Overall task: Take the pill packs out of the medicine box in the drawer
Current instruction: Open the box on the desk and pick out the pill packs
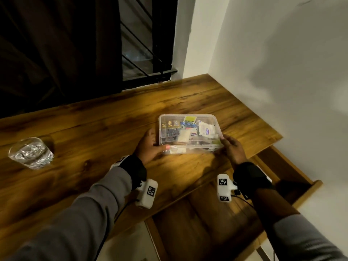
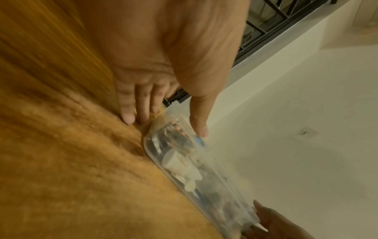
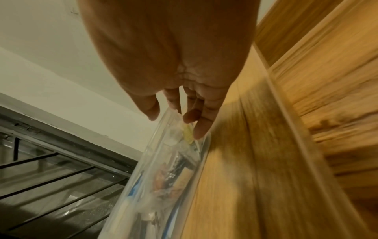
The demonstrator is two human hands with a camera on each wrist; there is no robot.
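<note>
The clear plastic medicine box [image 1: 190, 131] sits on the wooden table [image 1: 94, 129], with its near edge blurred. Blister pill packs [image 1: 170, 127] and white sachets show through the plastic. My left hand [image 1: 150, 146] grips the box's near left corner, thumb on top and fingers against its side. My right hand [image 1: 232, 147] grips the near right corner. In the left wrist view the thumb [image 2: 199, 119] presses the top of the box [image 2: 184, 161]. In the right wrist view my right hand's fingertips [image 3: 201, 129] hold the box [image 3: 163, 177] at its end.
The wooden drawer [image 1: 216, 213] stands pulled out below the table's near right edge, under my right forearm. A glass of water [image 1: 31, 153] stands at the table's left. A white wall runs along the right, and a barred window [image 1: 139, 53] and dark curtain lie behind.
</note>
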